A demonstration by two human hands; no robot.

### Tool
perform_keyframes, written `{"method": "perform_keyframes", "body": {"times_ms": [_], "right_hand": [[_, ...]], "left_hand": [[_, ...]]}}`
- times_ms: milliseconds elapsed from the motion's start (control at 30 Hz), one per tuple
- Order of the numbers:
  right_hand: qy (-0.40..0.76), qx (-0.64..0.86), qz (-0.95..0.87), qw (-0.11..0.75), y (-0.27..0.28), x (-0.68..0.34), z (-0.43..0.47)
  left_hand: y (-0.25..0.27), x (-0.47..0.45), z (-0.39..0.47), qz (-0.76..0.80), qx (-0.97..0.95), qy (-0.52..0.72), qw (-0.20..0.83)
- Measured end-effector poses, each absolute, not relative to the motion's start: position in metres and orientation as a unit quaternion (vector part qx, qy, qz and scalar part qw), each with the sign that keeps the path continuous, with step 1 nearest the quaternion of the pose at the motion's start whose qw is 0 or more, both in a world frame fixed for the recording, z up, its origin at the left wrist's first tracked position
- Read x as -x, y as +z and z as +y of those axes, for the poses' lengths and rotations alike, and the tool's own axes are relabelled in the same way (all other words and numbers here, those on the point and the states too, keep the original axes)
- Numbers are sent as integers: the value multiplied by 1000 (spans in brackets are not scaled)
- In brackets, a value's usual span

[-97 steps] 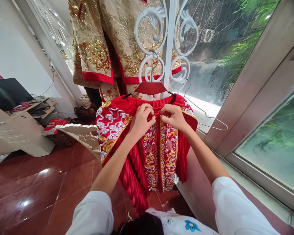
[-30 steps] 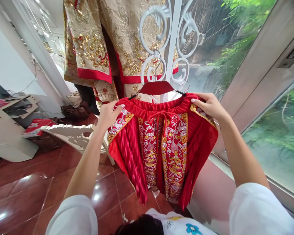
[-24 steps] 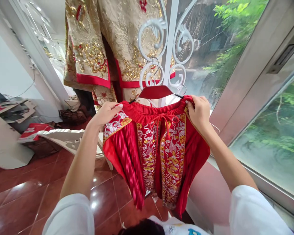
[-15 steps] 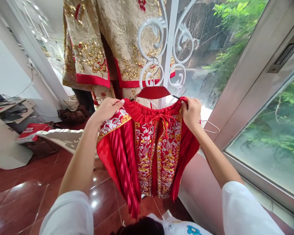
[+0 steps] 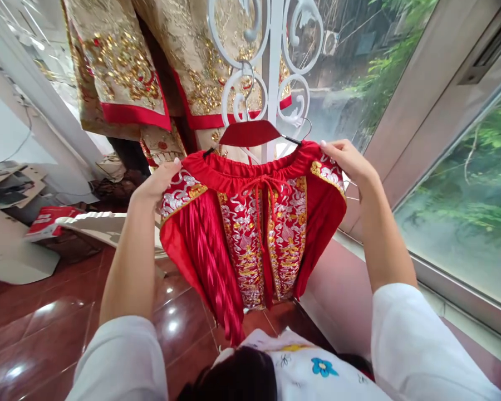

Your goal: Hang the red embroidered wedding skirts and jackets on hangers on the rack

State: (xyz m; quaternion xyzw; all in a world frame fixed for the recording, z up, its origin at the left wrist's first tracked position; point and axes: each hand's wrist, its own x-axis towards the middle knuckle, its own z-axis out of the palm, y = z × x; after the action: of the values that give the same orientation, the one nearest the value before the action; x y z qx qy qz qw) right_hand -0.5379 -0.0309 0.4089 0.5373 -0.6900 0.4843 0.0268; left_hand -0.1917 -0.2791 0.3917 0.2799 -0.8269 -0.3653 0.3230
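A red skirt (image 5: 263,239) with silver and gold embroidery hangs from a red hanger (image 5: 250,133) with dark clips at its waist. The gathered waistband is tied in front with a thin red drawstring (image 5: 261,181). My left hand (image 5: 156,181) is closed on the embroidered upper edge at the skirt's left side. On the other side, my right hand (image 5: 350,161) pinches the fabric just beyond the waistband. Both arms are stretched forward and the panels are spread between them. The hanger's hook reaches up to a white scrolled metal frame (image 5: 278,67).
A cream and gold beaded garment (image 5: 129,72) with red trim hangs behind the metal frame. To the right is a glass window (image 5: 463,167) in a pale frame. A white piece of furniture (image 5: 108,228) and a red box (image 5: 50,220) stand at left on the tiled floor.
My hands have moved outward from the waistband to the upper edges, spreading the skirt wider. Embroidery now shows near my right hand. The view has tilted down.
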Motion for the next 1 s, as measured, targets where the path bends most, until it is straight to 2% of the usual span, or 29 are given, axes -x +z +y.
{"method": "perform_keyframes", "body": {"times_ms": [100,167,233,300,367,433,500,633,767,867,1000], "right_hand": [[509,-469,-702,171,399,520,-38],[518,-426,-691,269,388,504,-37],[512,-423,-680,310,378,493,-31],[499,-443,-678,309,371,491,-23],[487,-466,-679,292,367,495,-18],[479,-484,-685,259,364,500,-15],[483,-491,-692,218,360,501,-11],[550,-419,-707,148,320,475,26],[585,-253,-765,90,231,414,101],[608,25,-791,57,161,373,179],[564,364,-722,165,104,289,310]], "left_hand": [[387,198,-284,-775,-278,-477,307],[388,198,-278,-797,-286,-416,332],[390,194,-262,-819,-307,-256,412],[386,190,-239,-782,-334,-41,524],[373,193,-211,-707,-343,104,609],[352,206,-179,-693,-308,117,641],[323,233,-146,-732,-243,38,635],[259,302,-78,-846,-37,-214,488],[209,334,-5,-873,91,-396,270],[182,351,52,-871,180,-453,63],[142,370,146,-816,320,-442,-191]]}}
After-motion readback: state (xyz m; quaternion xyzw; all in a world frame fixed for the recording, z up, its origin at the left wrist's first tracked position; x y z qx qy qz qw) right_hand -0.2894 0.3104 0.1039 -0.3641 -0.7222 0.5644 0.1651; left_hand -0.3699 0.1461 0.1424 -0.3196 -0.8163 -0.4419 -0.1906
